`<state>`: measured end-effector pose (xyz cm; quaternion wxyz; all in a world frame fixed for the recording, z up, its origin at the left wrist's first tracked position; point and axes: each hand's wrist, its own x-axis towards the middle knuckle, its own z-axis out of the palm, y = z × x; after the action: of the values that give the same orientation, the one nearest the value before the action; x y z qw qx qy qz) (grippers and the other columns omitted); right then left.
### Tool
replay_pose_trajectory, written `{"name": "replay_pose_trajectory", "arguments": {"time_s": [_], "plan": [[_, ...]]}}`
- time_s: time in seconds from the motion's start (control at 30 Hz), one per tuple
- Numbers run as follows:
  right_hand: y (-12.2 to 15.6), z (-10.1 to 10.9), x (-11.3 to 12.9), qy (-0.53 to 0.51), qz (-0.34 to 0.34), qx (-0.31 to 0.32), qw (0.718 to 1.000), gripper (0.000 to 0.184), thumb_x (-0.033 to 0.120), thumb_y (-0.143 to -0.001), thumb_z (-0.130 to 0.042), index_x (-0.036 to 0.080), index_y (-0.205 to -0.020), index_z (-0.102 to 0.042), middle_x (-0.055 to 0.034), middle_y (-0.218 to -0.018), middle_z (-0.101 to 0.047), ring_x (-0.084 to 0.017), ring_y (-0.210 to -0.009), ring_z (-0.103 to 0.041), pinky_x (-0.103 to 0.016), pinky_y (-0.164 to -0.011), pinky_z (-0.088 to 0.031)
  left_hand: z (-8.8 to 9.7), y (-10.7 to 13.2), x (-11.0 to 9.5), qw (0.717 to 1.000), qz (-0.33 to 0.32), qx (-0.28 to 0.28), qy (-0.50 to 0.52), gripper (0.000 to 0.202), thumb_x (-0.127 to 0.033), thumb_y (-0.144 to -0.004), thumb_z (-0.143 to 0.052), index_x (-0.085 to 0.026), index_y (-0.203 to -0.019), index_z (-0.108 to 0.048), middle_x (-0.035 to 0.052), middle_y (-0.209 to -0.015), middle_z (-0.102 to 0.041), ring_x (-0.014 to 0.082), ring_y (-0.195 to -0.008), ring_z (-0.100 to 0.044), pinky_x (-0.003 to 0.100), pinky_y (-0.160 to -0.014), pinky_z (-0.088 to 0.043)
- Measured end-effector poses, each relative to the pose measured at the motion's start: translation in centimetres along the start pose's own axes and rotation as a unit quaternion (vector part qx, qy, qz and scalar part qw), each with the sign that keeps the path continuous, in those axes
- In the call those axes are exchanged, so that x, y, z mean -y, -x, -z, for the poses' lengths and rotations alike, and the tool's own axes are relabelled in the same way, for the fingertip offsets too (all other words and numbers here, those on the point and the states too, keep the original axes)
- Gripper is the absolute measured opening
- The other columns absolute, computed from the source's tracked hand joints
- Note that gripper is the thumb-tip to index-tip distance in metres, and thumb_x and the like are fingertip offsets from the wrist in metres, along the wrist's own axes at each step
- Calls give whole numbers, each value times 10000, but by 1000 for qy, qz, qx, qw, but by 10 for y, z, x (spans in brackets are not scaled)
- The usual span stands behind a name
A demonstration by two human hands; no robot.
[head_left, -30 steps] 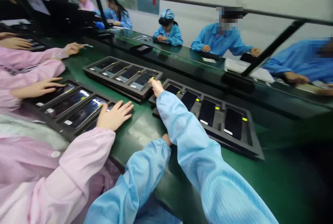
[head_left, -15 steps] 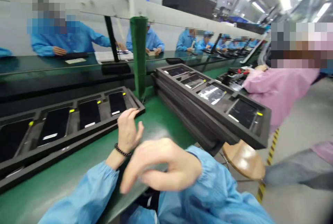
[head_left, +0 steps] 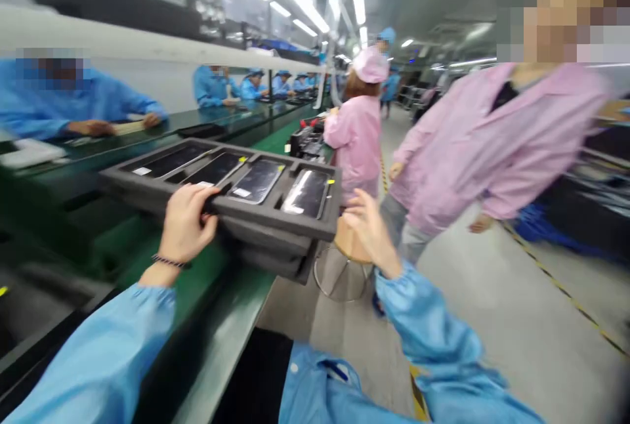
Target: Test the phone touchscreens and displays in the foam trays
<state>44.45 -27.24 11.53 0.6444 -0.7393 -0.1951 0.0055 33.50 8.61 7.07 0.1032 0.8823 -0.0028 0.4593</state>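
Head view: foam tray stack gripped at the worktop's edge, four phones on top.

Co-workers in blue coats (head_left: 73,99) are seen seated at far left, across the green worktop (head_left: 197,279). The left hand (head_left: 187,224) is clenched over the near rim of the top foam tray (head_left: 275,212), which is stacked on further dark trays (head_left: 266,250) at the worktop's edge; four phones (head_left: 256,181) are lodged in its compartments. The right hand (head_left: 369,230) is open, fingers spread, just beside the tray's right corner. Beyond it, a wooden stool (head_left: 349,245) is placed before a standing person in a pink coat (head_left: 357,142); another pink coat (head_left: 497,142) is seen at right.
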Motion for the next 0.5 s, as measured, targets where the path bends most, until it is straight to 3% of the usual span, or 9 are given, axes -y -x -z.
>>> {"name": "replay_pose_trajectory", "arguments": {"time_s": [0.07, 0.17, 0.33, 0.4, 0.5], "plan": [[-14, -1, -7, -14, -46, 33, 998, 793, 529, -754, -727, 260, -1459, -483, -105, -1278, -620, -219, -1010, -644, -338, -757, -582, -2, 1, 2, 999, -19, -29, 3, 436, -230, -740, -514, -215, -1158, -637, 77, -1121, -674, 330, -1128, -627, 562, -1045, -497], [-27, -3, -13, -51, -91, 92, 990, 794, 575, -787, -712, 264, -1474, -466, -56, -1030, -717, -189, -806, -684, -291, -598, -570, -7, -1, 1, 996, -40, -81, 5, 368, -285, -729, -518, -259, -1078, -632, 69, -1015, -679, 329, -1008, -641, 571, -963, -519], [-29, 2, -19, -100, -114, 153, 977, 895, 550, -719, -774, 271, -1496, -428, 2, -836, -722, -166, -599, -639, -266, -450, -504, -6, 7, -27, 993, -52, -106, -21, 348, -325, -747, -557, -268, -1083, -627, 91, -994, -669, 344, -944, -637, 577, -902, -507], [-24, 10, -25, -109, -110, 154, 976, 848, 545, -737, -736, 274, -1489, -454, -10, -891, -740, -173, -627, -658, -285, -483, -534, -1, 16, -44, 991, -50, -115, -36, 346, -324, -761, -578, -276, -1100, -629, 88, -1009, -666, 339, -939, -635, 561, -904, -491], [-7, 23, -36, -108, -86, 132, 982, 782, 518, -773, -669, 285, -1494, -476, -40, -1108, -753, -214, -855, -721, -358, -717, -622, 10, 34, -69, 989, -47, -126, -68, 338, -324, -753, -625, -273, -1086, -643, 71, -983, -672, 323, -926, -627, 520, -904, -460]]}}
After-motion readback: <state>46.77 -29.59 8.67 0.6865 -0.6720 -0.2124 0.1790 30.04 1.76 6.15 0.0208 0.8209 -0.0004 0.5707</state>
